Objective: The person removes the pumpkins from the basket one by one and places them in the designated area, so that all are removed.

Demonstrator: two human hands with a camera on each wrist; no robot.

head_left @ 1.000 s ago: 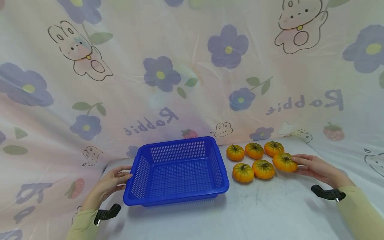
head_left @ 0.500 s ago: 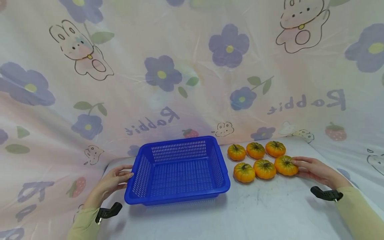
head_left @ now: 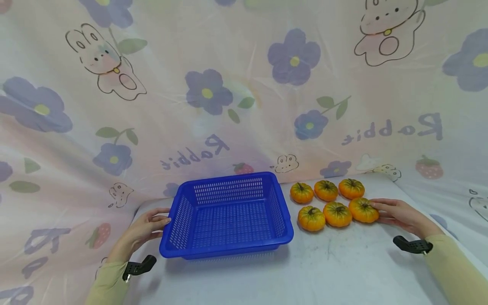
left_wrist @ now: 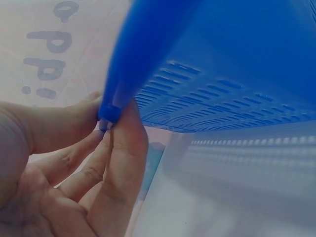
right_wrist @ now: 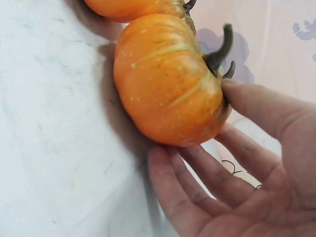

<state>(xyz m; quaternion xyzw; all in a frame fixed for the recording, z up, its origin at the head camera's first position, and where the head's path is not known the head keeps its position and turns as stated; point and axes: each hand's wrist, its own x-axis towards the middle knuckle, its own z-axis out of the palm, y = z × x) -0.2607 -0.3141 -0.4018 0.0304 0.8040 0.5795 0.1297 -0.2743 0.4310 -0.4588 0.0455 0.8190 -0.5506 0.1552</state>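
Note:
In the head view a blue plastic basket with slotted walls stands left of the middle. My left hand pinches its left rim, thumb on one side and fingers on the other, as the left wrist view shows on the rim. Several small orange-and-green pumpkins sit in two rows to the basket's right. At the right end of the front row, my right hand holds a pumpkin. Up close, my thumb lies by the stem of this pumpkin and my fingertips touch its side.
The other pumpkins, such as the front middle one and the back right one, sit close together on a white-covered table. A cloth printed with rabbits and flowers hangs behind and at the sides.
The pumpkin in my right hand has come down slightly toward the front, into line with the front row. My left hand stays on the basket rim. The view has shifted slightly.

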